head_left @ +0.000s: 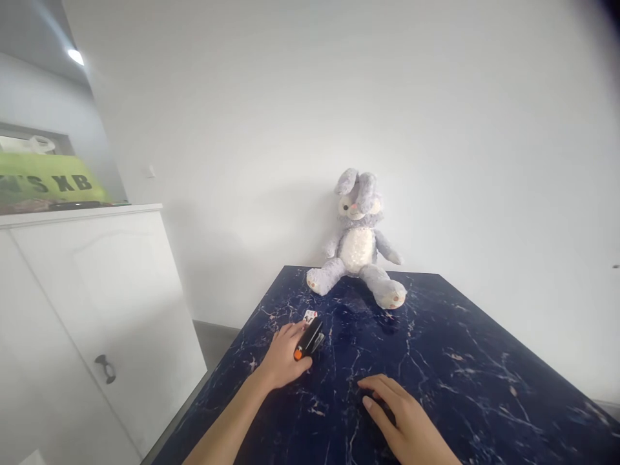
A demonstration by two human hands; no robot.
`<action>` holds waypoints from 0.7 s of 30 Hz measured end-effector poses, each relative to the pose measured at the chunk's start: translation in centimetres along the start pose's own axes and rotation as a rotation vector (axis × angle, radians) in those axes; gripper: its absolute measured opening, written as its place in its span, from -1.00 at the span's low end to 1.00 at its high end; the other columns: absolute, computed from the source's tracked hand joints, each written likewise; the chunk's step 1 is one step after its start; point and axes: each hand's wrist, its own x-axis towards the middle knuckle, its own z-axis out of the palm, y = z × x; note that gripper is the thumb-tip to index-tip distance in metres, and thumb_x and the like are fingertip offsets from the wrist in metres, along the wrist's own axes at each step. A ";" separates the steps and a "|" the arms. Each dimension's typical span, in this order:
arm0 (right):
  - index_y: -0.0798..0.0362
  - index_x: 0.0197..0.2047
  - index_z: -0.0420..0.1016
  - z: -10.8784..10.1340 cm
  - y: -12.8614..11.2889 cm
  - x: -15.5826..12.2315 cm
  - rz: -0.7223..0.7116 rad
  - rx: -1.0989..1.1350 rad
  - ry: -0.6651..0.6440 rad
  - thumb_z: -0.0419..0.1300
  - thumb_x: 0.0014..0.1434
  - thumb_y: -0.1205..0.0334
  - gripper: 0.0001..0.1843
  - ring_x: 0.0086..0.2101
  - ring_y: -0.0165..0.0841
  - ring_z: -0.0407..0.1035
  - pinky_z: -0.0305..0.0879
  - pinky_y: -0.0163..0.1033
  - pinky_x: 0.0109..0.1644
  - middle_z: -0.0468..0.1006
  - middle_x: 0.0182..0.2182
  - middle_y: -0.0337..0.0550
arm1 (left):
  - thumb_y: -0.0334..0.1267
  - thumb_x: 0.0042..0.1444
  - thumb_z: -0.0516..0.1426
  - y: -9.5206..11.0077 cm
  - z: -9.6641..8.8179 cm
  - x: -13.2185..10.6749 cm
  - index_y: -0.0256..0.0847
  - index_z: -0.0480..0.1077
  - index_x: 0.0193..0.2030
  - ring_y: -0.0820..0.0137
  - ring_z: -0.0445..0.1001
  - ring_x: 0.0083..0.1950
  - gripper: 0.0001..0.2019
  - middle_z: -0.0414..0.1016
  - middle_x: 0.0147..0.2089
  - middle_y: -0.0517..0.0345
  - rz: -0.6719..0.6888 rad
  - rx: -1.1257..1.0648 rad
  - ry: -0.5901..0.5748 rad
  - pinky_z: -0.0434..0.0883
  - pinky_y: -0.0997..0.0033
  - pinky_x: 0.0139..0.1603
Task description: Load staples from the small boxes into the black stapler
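A grey-and-white plush rabbit (357,248) sits against a white wall (436,129) at the far edge of a dark blue marbled table (484,361). At left stands a white cabinet (87,290) with a dark handle (105,369), topped by what appears to be a green sign (48,182) with black lettering, under a ceiling light (75,56).

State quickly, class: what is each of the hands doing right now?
Left hand: closed around the black tool with an orange tip, lying on the table.
Right hand: open, fingers loosely curved, resting on the table.
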 end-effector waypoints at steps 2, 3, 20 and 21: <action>-0.13 0.14 0.42 -0.2 0.3 -0.1 0.024 0.034 0.063 -0.02 0.39 -0.05 -0.61 0.02 -0.21 0.42 0.39 -0.12 0.11 0.47 0.08 -0.09 | -0.24 -0.03 0.26 1.7 0.2 -0.9 0.00 0.29 0.30 -0.03 0.10 0.39 -0.32 0.20 0.40 0.03 0.072 -0.052 -0.068 0.08 -0.11 0.36; -0.12 0.16 0.40 -0.2 0.6 0.0 0.042 0.052 0.100 -0.02 0.39 -0.05 -0.60 0.01 -0.22 0.42 0.40 -0.13 0.10 0.47 0.08 -0.08 | -0.21 -0.04 0.28 2.7 0.3 -1.4 0.02 0.29 0.29 -0.03 0.10 0.39 -0.31 0.19 0.41 0.05 0.116 -0.084 -0.111 0.07 -0.11 0.37; -0.09 0.14 0.51 4.4 1.1 19.9 -0.200 0.039 -0.241 0.43 -0.11 0.06 -0.31 0.19 -0.09 0.26 0.05 -0.02 0.35 0.44 0.19 -0.14 | -0.54 0.01 0.04 1.3 -0.6 -1.4 -0.10 0.54 -0.19 0.32 0.46 -0.09 -0.65 0.52 -0.15 0.14 0.093 -0.180 0.020 0.37 0.38 -0.07; -0.10 0.09 0.54 4.6 1.1 20.1 -0.220 0.030 -0.251 0.41 -0.08 0.12 -0.40 0.15 -0.11 0.30 0.06 -0.03 0.34 0.51 0.12 -0.17 | -0.49 0.07 0.04 1.1 -0.8 -1.4 -0.10 0.54 -0.21 0.33 0.47 -0.12 -0.69 0.52 -0.18 0.14 0.079 -0.167 -0.004 0.37 0.39 -0.10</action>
